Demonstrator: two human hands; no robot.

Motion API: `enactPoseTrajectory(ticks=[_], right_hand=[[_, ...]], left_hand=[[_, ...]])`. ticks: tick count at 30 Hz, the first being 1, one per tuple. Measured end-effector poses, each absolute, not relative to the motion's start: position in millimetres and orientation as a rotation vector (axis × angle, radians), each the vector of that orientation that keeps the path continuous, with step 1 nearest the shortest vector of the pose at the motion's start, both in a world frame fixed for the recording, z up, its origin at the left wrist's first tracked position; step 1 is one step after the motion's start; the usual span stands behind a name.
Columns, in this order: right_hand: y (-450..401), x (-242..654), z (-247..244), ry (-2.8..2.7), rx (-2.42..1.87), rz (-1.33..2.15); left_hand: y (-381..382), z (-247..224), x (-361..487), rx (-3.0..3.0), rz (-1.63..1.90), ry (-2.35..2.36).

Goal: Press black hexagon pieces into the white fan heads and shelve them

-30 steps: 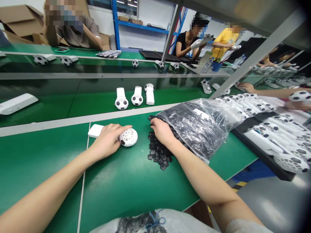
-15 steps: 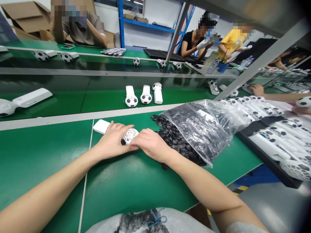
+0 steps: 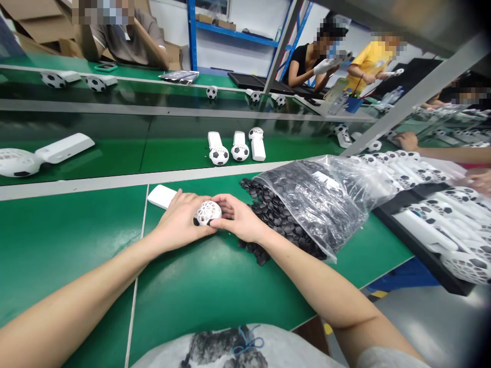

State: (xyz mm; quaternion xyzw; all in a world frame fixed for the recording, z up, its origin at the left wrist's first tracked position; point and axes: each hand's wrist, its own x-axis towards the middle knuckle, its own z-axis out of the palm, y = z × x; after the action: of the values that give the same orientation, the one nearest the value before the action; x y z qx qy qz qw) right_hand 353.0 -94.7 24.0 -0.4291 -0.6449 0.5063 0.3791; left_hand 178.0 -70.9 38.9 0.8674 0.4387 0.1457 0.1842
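Note:
My left hand is wrapped round a white device with a football-patterned round head and a flat white handle that sticks out behind the hand. My right hand grips the near right side of the same head, thumb in front and fingers curled behind. The head has an open white lattice, with black patches along its lower edge. Just right of my right hand, many small black pieces spill from a clear plastic bag onto the green table.
Beyond the table's pale edge, three similar devices stand on a green belt, with another at the left. A black tray of devices is at the right, near another person's hand. Several people sit or stand behind.
My right hand's fingers have shifted from the top of the ball to its side, with the thumb now on a black patch. The devices on the near belt have moved right.

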Motion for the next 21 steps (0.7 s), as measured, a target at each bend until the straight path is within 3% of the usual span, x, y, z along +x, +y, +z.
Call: enactPoseTrajectory(ticks=[6,13,16,21], right_hand=[[-92.8,357.3,23.0,-1.675,-1.155,1.215],[-79.9,402.2,33.8,-2.080,-1.882,0.346],[-81.4,403.3,31.4,-2.214,-1.939,0.256],[-84.0,395.6,30.7,-2.270,-1.916,0.215]], left_hand=[[-67.7,40.6,173.3,2.466,0.407,1.139],[-74.4,40.7,170.8,2.369,0.206,1.163],[-81.1,38.3,179.6,2.301,0.292,1.220],[-76.8,38.9,176.8,2.289,0.298,0.898]])
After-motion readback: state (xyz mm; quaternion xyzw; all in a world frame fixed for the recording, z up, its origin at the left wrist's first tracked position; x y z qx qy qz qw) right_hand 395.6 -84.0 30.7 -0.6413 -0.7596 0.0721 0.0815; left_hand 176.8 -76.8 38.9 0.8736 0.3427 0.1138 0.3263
